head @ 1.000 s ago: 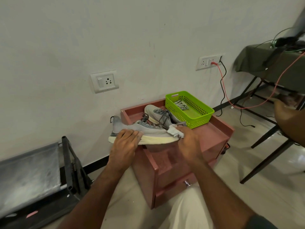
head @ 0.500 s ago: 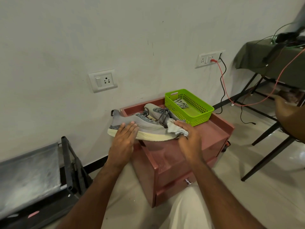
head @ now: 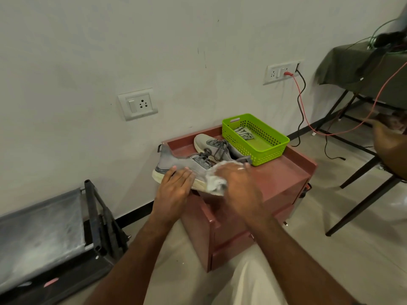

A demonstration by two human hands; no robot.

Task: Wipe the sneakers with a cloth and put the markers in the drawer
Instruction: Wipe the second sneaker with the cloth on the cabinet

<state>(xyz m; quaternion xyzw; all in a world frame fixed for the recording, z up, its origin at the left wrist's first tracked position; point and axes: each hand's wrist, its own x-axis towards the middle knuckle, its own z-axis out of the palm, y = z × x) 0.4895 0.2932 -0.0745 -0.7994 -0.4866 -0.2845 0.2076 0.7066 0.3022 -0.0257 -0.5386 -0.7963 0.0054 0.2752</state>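
The grey mesh sneaker (head: pixel 176 164) lies on the pink cabinet's tabletop (head: pixel 284 170), left hand (head: pixel 176 186) flat on it; the right hand (head: pixel 239 183) apparently bunches the white cloth (head: pixel 214 183), blurred. Steady the heel, wipe toe-ward along the sole

Right hand (head: pixel 236 183) motion-blurred, hides toe of near sneaker (head: pixel 176 165) and most of cloth (head: pixel 214 183). Basket (head: pixel 257 150) contents beyond right hand too small to identify. Another person's hand (head: pixel 389 142) blurred, cut by right edge.
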